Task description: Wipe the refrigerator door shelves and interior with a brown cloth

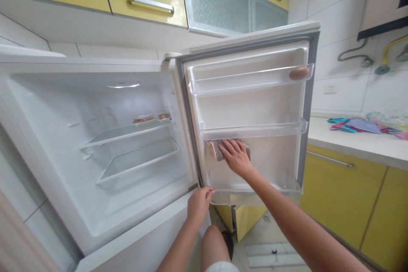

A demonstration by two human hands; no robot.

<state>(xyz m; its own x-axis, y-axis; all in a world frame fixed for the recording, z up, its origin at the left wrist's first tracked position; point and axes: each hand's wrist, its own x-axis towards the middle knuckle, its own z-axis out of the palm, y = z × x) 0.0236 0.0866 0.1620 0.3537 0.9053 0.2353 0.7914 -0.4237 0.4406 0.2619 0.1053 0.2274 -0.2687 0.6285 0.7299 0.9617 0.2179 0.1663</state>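
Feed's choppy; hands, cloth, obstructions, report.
Right hand flat on cloth, against fridge door. Left hand at lower bin's corner. Middle bin close above cloth.

Three door bins [255, 131], two shelves [142, 159], two hands [236, 157] and one cloth [217, 151] show.

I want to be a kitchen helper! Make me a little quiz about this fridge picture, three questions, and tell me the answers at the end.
1. What is the right hand pressing against the inside of the fridge door?
A) a spoon
B) a cloth
C) a cup

2. True or false: the brown oval thing sits in the top door rack.

3. Count them: how many clear racks are on the door?

Key: 1. B; 2. True; 3. Three
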